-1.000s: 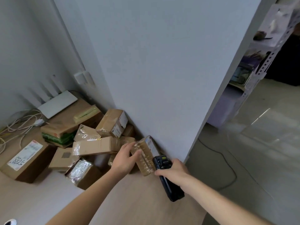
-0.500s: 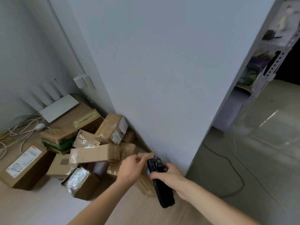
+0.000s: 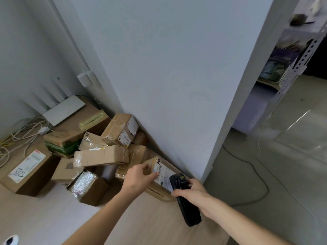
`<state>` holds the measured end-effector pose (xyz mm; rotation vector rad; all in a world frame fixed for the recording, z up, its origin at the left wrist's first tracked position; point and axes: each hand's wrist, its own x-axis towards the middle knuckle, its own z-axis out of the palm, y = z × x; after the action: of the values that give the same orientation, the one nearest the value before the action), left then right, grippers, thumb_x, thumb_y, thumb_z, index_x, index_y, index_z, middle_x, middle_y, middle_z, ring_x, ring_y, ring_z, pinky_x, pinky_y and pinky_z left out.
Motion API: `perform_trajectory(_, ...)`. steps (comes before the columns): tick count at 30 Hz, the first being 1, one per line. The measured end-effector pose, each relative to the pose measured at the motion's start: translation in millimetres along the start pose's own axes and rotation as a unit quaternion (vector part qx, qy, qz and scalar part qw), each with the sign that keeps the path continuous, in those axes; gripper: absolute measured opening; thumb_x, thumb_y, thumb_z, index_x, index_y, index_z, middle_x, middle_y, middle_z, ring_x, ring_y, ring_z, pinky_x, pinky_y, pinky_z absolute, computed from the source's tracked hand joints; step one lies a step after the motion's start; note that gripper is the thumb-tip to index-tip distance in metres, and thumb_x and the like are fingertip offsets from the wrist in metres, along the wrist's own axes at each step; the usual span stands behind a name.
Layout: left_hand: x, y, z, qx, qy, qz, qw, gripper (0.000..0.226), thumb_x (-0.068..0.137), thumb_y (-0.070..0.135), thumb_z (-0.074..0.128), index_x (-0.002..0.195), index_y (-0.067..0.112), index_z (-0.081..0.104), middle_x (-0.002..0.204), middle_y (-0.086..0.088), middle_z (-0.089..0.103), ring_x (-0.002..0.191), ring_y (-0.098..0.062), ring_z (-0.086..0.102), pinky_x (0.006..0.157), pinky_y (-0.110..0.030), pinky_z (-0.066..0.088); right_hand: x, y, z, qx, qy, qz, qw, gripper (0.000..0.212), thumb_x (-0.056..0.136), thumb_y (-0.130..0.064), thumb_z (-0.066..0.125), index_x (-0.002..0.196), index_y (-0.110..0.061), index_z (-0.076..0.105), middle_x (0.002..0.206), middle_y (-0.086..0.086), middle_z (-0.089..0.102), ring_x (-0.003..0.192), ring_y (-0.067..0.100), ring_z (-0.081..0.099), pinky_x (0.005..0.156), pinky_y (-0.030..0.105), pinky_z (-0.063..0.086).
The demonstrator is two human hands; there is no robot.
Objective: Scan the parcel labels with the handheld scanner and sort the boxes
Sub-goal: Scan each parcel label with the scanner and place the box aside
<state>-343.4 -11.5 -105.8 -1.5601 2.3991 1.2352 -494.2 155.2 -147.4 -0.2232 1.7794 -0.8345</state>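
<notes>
Scanner (image 3: pixel 184 198) right of labelled parcel (image 3: pixel 160 175), box pile (image 3: pixel 99 152) left.

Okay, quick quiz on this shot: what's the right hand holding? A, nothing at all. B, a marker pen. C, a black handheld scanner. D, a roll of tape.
C: the right hand is curled round a black handheld scanner, its head aimed at the white label on the parcel that the left hand holds.
</notes>
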Motion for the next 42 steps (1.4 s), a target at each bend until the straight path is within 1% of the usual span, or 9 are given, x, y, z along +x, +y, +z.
perform_trajectory(5, -15.6, -8.0, -11.1, -0.094, 0.000, -0.033, 0.995, 0.071, 0.084, 0.058, 0.070, 0.145, 0.028, 0.050, 0.124, 0.007, 0.063, 0.106, -0.010, 0.061, 0.083, -0.024, 0.054, -2.8, 4.7, 5.3, 0.003, -0.015, -0.026, 1.000, 0.083, 0.054, -0.040, 0.097, 0.126, -0.032, 0.056, 0.109, -0.008, 0.069, 0.095, 0.014, 0.071, 0.071, 0.028, 0.057)
perform_trajectory(10, -51.7, -7.1, -47.9, -0.244, -0.024, -0.051, 0.968, 0.084, 0.073, 0.065, 0.070, 0.148, 0.036, 0.045, 0.127, 0.001, 0.066, 0.113, -0.018, 0.067, 0.101, -0.039, 0.054, -32.9, -26.4, 3.2, -0.004, -0.024, -0.085, 0.996, 0.083, 0.058, -0.044, 0.096, 0.125, -0.039, 0.049, 0.111, -0.014, 0.064, 0.098, 0.011, 0.066, 0.068, 0.024, 0.054)
perform_trajectory(14, -98.2, -3.2, -78.9, -0.315, -0.041, -0.031, 0.948, 0.074, 0.079, 0.048, 0.078, 0.145, 0.044, 0.046, 0.120, 0.001, 0.072, 0.102, -0.012, 0.073, 0.085, -0.026, 0.057, -72.2, -46.7, 6.2, -0.048, -0.018, -0.139, 0.989, 0.082, 0.057, -0.046, 0.095, 0.124, -0.037, 0.050, 0.111, -0.015, 0.064, 0.099, 0.010, 0.065, 0.070, 0.024, 0.053)
perform_trajectory(18, -167.4, -3.9, -115.0, -0.314, 0.001, 0.004, 0.950, 0.080, 0.069, 0.056, 0.079, 0.143, 0.049, 0.047, 0.129, 0.003, 0.064, 0.109, -0.013, 0.067, 0.088, -0.028, 0.054, -128.8, -55.6, 17.3, -0.131, -0.042, -0.206, 0.969, 0.090, 0.049, -0.046, 0.094, 0.127, -0.036, 0.049, 0.112, -0.017, 0.064, 0.098, 0.005, 0.065, 0.070, 0.019, 0.051)
perform_trajectory(22, -254.0, -21.3, -148.6, -0.324, 0.046, 0.028, 0.945, 0.080, 0.072, 0.060, 0.081, 0.143, 0.050, 0.046, 0.133, -0.001, 0.059, 0.116, -0.020, 0.064, 0.103, -0.043, 0.052, -205.2, -57.3, 38.6, -0.259, -0.020, -0.294, 0.920, 0.089, 0.046, -0.054, 0.089, 0.126, -0.042, 0.053, 0.115, -0.017, 0.066, 0.104, 0.005, 0.064, 0.092, 0.031, 0.057)
perform_trajectory(28, -398.0, -60.7, -181.2, -0.323, 0.138, 0.054, 0.935, 0.073, 0.082, 0.051, 0.076, 0.148, 0.040, 0.046, 0.125, -0.005, 0.068, 0.107, -0.018, 0.070, 0.092, -0.033, 0.057, -336.1, -51.7, 80.5, -0.383, 0.003, -0.395, 0.835, 0.088, 0.046, -0.066, 0.081, 0.129, -0.047, 0.058, 0.110, -0.022, 0.067, 0.099, 0.003, 0.063, 0.082, 0.029, 0.058)
perform_trajectory(33, -505.7, -78.4, -204.0, -0.323, 0.220, 0.053, 0.919, 0.071, 0.083, 0.048, 0.076, 0.147, 0.033, 0.050, 0.122, -0.005, 0.072, 0.097, -0.013, 0.074, 0.072, -0.022, 0.057, -431.0, -53.0, 113.7, -0.475, 0.009, -0.442, 0.761, 0.101, 0.041, -0.071, 0.077, 0.137, -0.046, 0.058, 0.118, -0.017, 0.069, 0.108, 0.012, 0.063, 0.088, 0.033, 0.056)
perform_trajectory(37, -568.8, -86.5, -220.7, -0.318, 0.276, 0.036, 0.906, 0.058, 0.092, 0.038, 0.071, 0.147, 0.027, 0.052, 0.122, -0.003, 0.072, 0.099, -0.011, 0.073, 0.076, -0.023, 0.057, -485.3, -58.1, 131.2, -0.513, -0.004, -0.472, 0.717, 0.092, 0.045, -0.070, 0.077, 0.132, -0.045, 0.061, 0.108, -0.018, 0.068, 0.101, 0.011, 0.062, 0.081, 0.031, 0.054)
perform_trajectory(42, -625.0, -79.7, -227.2, -0.313, 0.326, 0.014, 0.892, 0.071, 0.077, 0.053, 0.070, 0.143, 0.030, 0.056, 0.121, 0.002, 0.072, 0.101, -0.009, 0.072, 0.080, -0.023, 0.056, -525.7, -62.7, 144.8, -0.552, -0.020, -0.502, 0.666, 0.079, 0.050, -0.069, 0.079, 0.123, -0.042, 0.066, 0.107, -0.013, 0.069, 0.102, 0.013, 0.062, 0.076, 0.029, 0.053)
